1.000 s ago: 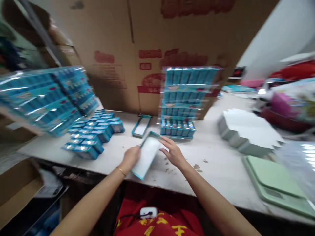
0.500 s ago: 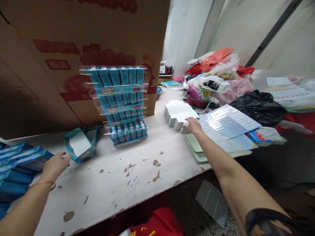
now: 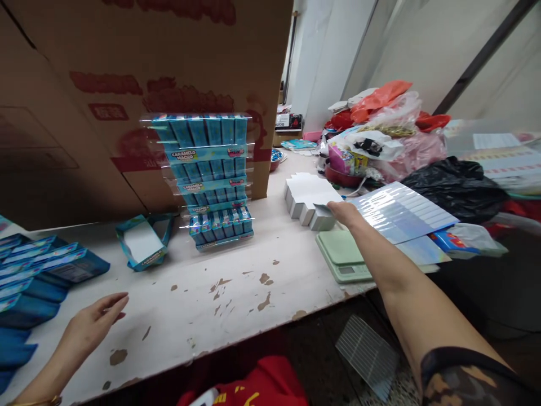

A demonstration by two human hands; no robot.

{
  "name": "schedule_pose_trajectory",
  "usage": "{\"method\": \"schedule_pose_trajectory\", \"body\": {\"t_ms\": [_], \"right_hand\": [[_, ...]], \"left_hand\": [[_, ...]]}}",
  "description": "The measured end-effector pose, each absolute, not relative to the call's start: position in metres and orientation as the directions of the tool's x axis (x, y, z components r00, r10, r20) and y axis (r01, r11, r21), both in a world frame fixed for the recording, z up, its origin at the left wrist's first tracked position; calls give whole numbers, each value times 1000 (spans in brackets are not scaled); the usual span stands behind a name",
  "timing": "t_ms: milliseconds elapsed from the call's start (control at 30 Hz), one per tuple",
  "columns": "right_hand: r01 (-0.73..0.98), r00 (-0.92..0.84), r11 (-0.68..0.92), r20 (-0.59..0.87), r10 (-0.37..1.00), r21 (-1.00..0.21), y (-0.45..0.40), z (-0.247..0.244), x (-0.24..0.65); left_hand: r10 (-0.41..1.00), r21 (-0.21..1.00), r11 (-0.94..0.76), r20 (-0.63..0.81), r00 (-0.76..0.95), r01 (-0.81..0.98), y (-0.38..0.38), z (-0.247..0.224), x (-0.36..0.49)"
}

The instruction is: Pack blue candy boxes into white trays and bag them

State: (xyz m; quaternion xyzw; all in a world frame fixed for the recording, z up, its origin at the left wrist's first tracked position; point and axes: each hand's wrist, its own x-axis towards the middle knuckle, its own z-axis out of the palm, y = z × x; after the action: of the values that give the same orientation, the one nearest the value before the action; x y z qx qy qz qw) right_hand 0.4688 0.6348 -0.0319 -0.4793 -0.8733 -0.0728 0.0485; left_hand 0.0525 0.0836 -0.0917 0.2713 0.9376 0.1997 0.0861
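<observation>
Our right hand [image 3: 343,213] pinches the near edge of the top sheet in the stack of matte white, notched, die-cut card [image 3: 310,189], just behind the pale green, flat plastic scale [image 3: 341,251]. We do best to peel that edge up gently, checking that only one sheet comes (thin card likes to cling), and to lift it level so the flaps don't crease. Our left hand [image 3: 91,324] is empty, fingers loosely extended, well apart from the right, over the worn white flat-topped table [image 3: 236,293].
</observation>
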Motion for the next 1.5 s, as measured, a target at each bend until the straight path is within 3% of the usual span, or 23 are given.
{"method": "schedule_pose_trajectory", "body": {"t_ms": [100,167,233,300,367,433,500,567,667,767,1000,1200,1267,1400,1500], "right_hand": [[860,-467,505,507,724,69,592,-16,475],[812,-390,581,788,477,51,539,-8,479],[709,-355,698,906,231,100,470,-5,480],[489,-431,838,902,-6,240,393,-8,476],[161,-527,951,837,-144,265,322,-18,463],[-111,-644,966,723,-249,234,265,-38,440],[-254,-729,949,609,-314,186,224,-67,410],[-312,-807,941,488,-334,128,198,-100,380],[-348,-872,936,349,-342,49,181,-136,354],[-343,-903,938,291,-315,-49,183,-146,352],[-259,-931,940,316,-183,-221,206,-160,367],[-285,-934,926,290,-210,-247,202,-159,367],[-278,-942,926,260,-211,-255,212,-154,367],[-203,-950,939,290,-120,-278,242,-151,364],[-257,-925,907,358,-131,-333,256,-150,355]], "left_hand": [[553,606,711,-168,-816,357,84,-84,83],[574,678,634,-91,-814,372,84,-78,110],[588,737,511,74,-805,442,83,-73,141],[558,745,386,281,-781,544,78,-73,170],[493,700,331,444,-748,633,68,-82,192],[455,612,357,546,-704,706,52,-101,206],[492,474,419,599,-632,775,32,-125,211],[646,299,426,560,-519,854,15,-148,211],[872,159,330,327,-365,930,3,-169,206],[905,191,332,210,-369,924,4,-173,200],[887,378,242,288,-361,894,15,-148,194],[986,198,157,20,-164,968,37,-116,198],[992,262,114,14,-122,958,36,-118,195],[966,496,95,162,-199,863,24,-132,182],[952,550,110,180,-247,828,21,-135,179]]}}
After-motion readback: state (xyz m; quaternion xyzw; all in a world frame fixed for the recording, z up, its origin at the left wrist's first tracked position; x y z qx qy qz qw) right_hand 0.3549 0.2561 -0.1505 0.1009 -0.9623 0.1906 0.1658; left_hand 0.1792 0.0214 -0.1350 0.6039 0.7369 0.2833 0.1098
